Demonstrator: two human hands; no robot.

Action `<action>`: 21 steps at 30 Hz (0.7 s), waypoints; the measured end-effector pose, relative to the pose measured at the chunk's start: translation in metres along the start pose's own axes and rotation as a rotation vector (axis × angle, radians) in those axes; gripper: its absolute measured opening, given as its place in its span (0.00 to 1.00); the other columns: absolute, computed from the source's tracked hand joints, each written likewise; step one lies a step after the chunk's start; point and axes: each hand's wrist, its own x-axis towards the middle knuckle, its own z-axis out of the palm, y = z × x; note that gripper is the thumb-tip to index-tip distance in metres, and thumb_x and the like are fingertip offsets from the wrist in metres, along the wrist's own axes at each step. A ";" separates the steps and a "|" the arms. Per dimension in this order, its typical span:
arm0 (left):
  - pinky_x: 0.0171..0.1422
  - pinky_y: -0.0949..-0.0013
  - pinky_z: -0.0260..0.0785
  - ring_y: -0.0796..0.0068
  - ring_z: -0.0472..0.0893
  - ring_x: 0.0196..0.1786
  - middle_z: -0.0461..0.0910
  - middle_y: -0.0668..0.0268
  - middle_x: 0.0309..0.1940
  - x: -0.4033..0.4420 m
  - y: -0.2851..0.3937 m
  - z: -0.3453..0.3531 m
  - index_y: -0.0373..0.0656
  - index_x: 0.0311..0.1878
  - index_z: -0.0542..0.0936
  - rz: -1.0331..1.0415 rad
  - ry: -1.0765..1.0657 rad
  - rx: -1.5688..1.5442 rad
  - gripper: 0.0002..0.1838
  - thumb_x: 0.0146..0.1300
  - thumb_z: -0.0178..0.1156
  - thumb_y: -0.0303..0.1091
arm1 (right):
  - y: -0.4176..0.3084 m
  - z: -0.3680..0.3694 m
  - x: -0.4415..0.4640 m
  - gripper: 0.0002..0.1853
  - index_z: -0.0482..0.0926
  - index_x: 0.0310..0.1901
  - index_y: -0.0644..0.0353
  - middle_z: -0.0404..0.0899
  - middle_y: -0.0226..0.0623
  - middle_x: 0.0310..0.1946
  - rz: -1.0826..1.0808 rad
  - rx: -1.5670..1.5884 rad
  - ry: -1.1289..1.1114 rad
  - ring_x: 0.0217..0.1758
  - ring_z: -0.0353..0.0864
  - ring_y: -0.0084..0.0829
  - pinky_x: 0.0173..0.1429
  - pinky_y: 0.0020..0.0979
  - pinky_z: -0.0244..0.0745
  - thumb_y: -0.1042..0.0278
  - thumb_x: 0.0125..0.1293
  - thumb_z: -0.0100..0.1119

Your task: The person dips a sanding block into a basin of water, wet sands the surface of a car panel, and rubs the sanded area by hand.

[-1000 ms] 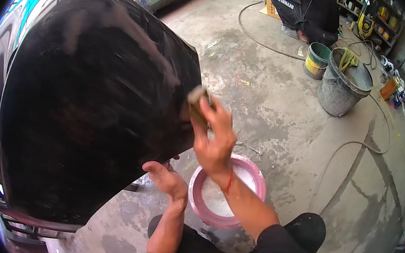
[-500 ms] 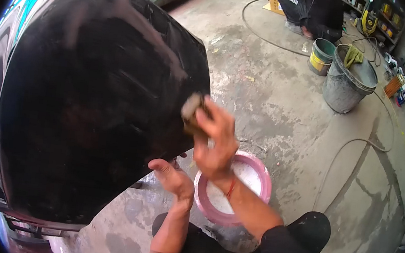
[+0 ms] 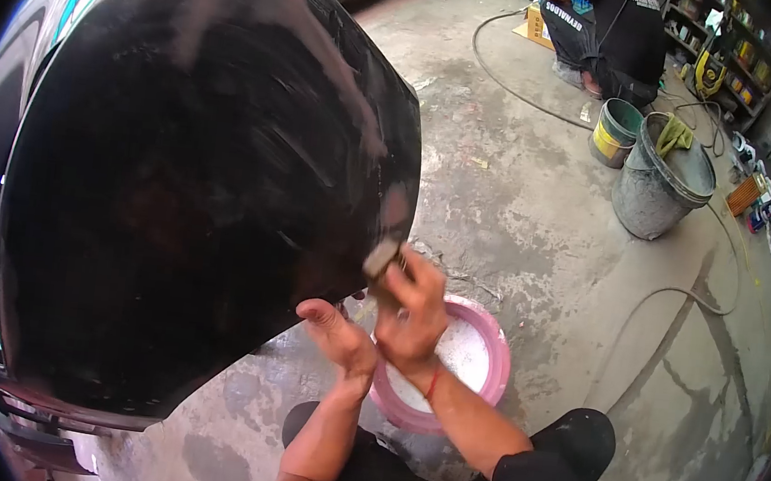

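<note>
A large black car panel (image 3: 195,174) with dull reddish-grey patches fills the left side of the view. My right hand (image 3: 413,309) is wrapped round a small greyish-brown block, which looks like a sanding block (image 3: 384,261), held against the panel's right edge. My left hand (image 3: 337,339) grips the panel's lower right edge, thumb in front, with its fingers mostly hidden behind. Below my right hand a pink basin (image 3: 498,346) of whitish liquid stands on the floor.
A large grey bucket (image 3: 658,199) with a yellowish cloth (image 3: 674,135) stands at the right beside a smaller green bucket (image 3: 616,124). Behind them a person (image 3: 613,39) in black crouches. A hose (image 3: 531,103) runs across the concrete floor. Shelves (image 3: 738,62) hold supplies.
My right hand has moved the block downward along the panel's edge, nearer my left hand. The left hand keeps its place on the edge. The view has shifted slightly.
</note>
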 end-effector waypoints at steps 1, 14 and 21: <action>0.53 0.66 0.71 0.70 0.79 0.53 0.79 0.61 0.54 0.001 0.000 0.003 0.35 0.61 0.72 -0.008 0.002 -0.002 0.44 0.73 0.35 0.72 | -0.005 0.001 -0.008 0.23 0.80 0.54 0.58 0.79 0.50 0.61 -0.007 0.049 0.010 0.58 0.80 0.53 0.61 0.45 0.76 0.84 0.55 0.67; 0.62 0.65 0.70 0.65 0.77 0.58 0.76 0.57 0.59 0.000 0.010 -0.020 0.30 0.64 0.70 -0.084 -0.232 0.219 0.44 0.76 0.32 0.68 | 0.001 -0.002 0.049 0.30 0.81 0.60 0.61 0.78 0.53 0.62 -0.002 -0.041 -0.022 0.61 0.79 0.55 0.63 0.47 0.75 0.86 0.52 0.60; 0.67 0.62 0.67 0.63 0.76 0.62 0.74 0.55 0.62 0.006 -0.007 -0.014 0.29 0.66 0.68 0.000 -0.078 -0.067 0.44 0.76 0.32 0.68 | 0.001 0.000 0.010 0.31 0.83 0.60 0.57 0.79 0.49 0.61 0.019 -0.021 0.001 0.59 0.79 0.52 0.63 0.43 0.76 0.88 0.52 0.63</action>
